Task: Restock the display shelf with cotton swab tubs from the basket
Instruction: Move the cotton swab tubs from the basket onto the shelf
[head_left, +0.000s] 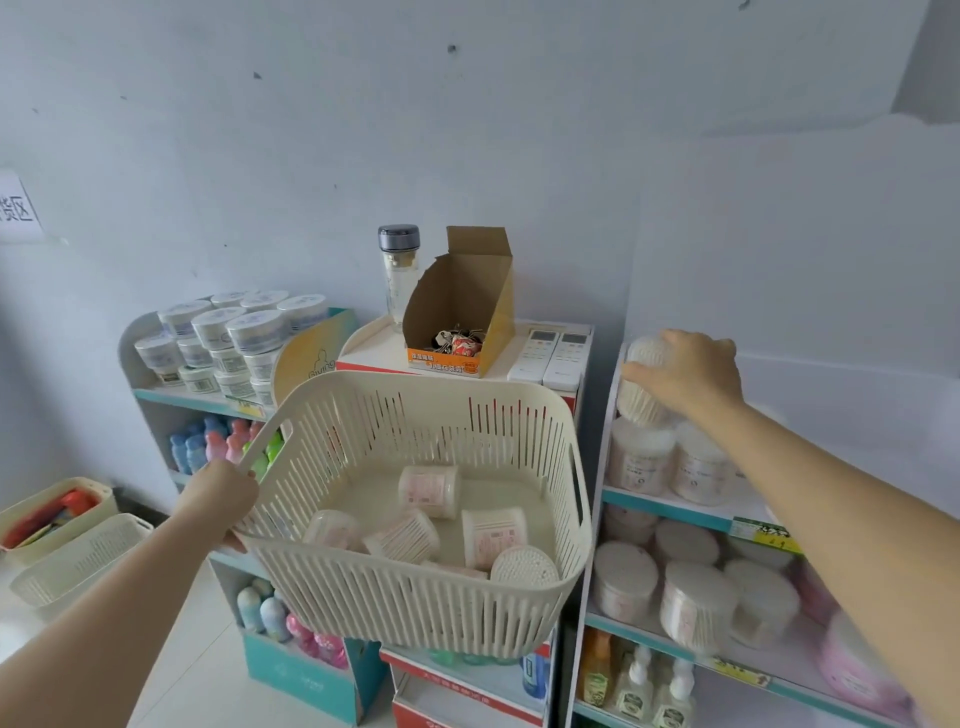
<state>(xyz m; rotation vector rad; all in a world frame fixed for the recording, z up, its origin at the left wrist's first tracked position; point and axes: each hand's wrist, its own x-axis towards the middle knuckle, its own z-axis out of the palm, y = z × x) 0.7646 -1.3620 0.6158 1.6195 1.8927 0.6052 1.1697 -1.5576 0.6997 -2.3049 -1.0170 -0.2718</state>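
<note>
The right grip was clenched over a cotton swab tub, fingers curled across its upper end, holding it tilted at the top level of the display shelf on the right. The tub's lower end sat just above two more tubs standing side by side on that level; whether it touched them could not be told. One level down, a cluster of similar round tubs stood behind a yellow price tag, and small bottles filled the level beneath.

The left grip grasped the cream slotted basket by the handle opening in its left rim, holding it up in the air, tipped toward the camera. Five swab tubs lay loose on its floor, most on their sides.

Behind the basket, a centre stand carried an open cardboard box, a clear bottle with a grey cap and two white remotes. Further left, a shelf held stacked white jars above coloured bottles. Two more baskets sat on the floor at the far left.
</note>
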